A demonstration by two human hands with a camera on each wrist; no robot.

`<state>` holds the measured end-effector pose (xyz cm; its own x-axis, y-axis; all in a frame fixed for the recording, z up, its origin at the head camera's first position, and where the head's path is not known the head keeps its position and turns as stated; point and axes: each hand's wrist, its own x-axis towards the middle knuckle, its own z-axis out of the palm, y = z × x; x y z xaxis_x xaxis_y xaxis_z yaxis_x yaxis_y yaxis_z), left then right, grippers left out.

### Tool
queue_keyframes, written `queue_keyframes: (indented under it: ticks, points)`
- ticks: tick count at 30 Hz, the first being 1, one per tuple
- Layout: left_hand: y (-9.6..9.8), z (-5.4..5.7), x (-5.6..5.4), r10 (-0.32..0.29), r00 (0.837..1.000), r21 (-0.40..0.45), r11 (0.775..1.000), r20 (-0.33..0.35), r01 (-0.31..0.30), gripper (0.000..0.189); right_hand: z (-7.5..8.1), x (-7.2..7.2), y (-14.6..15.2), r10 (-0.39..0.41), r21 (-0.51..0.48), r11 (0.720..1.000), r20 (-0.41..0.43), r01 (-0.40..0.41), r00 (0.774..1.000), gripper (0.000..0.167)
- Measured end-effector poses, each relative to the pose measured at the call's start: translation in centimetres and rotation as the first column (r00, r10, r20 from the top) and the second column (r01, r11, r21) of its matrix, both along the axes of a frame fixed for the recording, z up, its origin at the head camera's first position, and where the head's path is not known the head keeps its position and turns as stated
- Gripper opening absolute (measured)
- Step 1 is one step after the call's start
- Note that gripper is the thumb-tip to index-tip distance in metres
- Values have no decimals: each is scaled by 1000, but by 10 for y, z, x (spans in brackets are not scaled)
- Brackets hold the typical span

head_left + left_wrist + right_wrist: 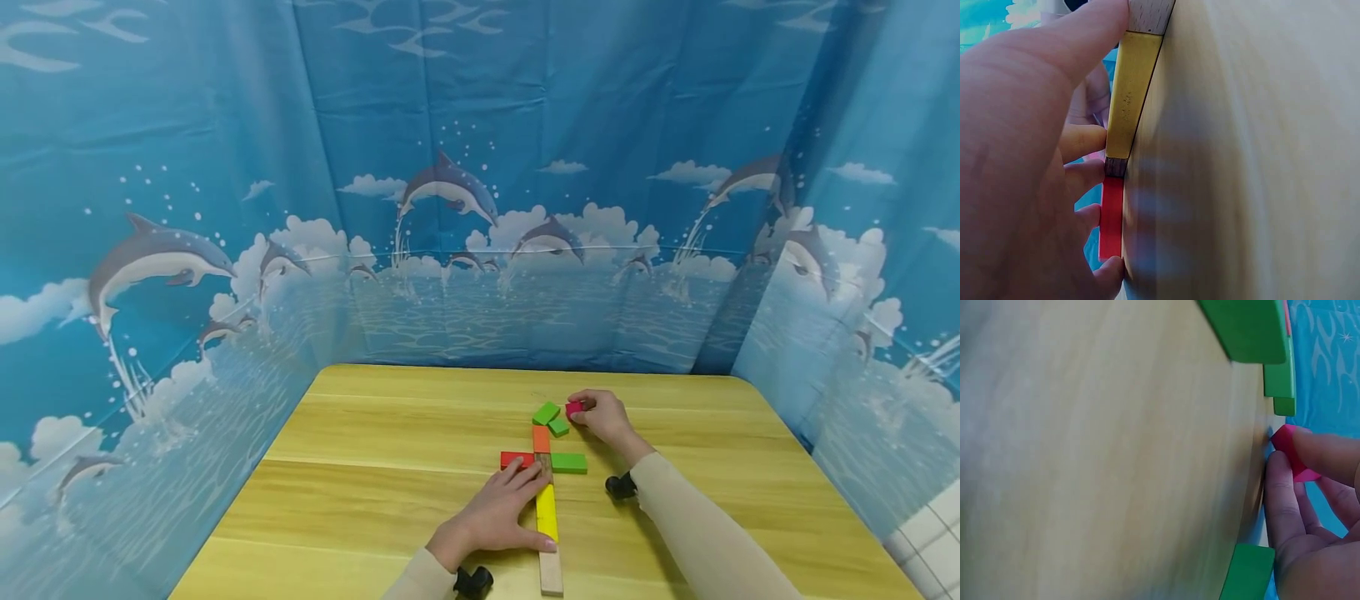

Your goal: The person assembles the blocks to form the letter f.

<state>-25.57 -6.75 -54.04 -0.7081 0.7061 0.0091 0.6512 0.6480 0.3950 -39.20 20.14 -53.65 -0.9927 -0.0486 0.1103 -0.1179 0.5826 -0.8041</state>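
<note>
Our right hand is pinching a magenta building block between thumb and fingers, just right of a green block and a smaller green block. From our left hand, that magenta block is lying farther away and to the right, so our right hand is clearly being the nearer one; our fingers are hiding much of it, and we cannot tell its long axis. Our left hand is resting with fingers spread, touching the red block and the dark brown block, its thumb beside the seam between the yellow block and the pale wooden block. Beyond the brown one, an orange block is continuing the row, which is pointing away from us, while a long green block is jutting right. Everything is lying on a wood-grain table before a dolphin-print curtain
</note>
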Motion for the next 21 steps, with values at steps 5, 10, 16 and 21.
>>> queue_keyframes:
  ticks: [5,10,16,21]
  points:
    - [1,1,2,6,1000,2,1000,6,-6,96,-1,-2,1,14,14,1000,-9,-14,1000,32]
    - [1,-2,1,6,1000,-2,1000,-7,-6,95,0,-5,-2,17,-8,1000,18,-17,1000,32]
    - [0,-4,-2,6,1000,-7,1000,-14,-6,95,1,-11,-6,13,-12,1000,36,-12,999,34]
    - [0,-2,-1,2,1000,-10,1000,-19,-2,95,-1,-15,-8,32,41,999,17,-33,999,33]
